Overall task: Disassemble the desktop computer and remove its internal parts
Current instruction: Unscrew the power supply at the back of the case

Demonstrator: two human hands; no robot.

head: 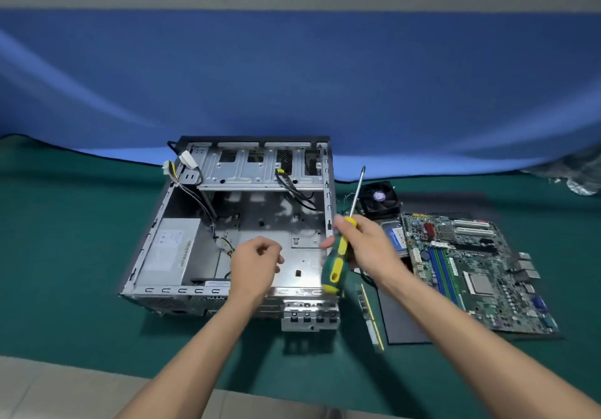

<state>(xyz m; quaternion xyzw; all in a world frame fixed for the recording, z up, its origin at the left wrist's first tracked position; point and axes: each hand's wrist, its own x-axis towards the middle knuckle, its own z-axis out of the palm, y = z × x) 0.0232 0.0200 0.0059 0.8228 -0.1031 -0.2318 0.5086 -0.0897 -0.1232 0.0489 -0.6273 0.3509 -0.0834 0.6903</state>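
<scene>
The right hand grips a screwdriver by its green-and-yellow handle, fingers wrapped round it, with the metal shaft pointing up and away from the person. The left hand hovers just to the left of it with fingers curled inward; whether it pinches something small cannot be told.

Both hands sit over the near right part of the open computer case, which lies on its side on the green mat. Its floor is bare metal under the hands. To the left of the left hand, inside the case, lies the grey power supply, and loose cables with white connectors trail from the far left corner. Beyond the hands runs the metal drive cage.

To the right of the right hand, outside the case, the motherboard lies flat on a dark panel. Beyond that hand sits a cooler fan — black, with a purple hub. A memory stick lies below the right wrist, just beside the dark panel.
</scene>
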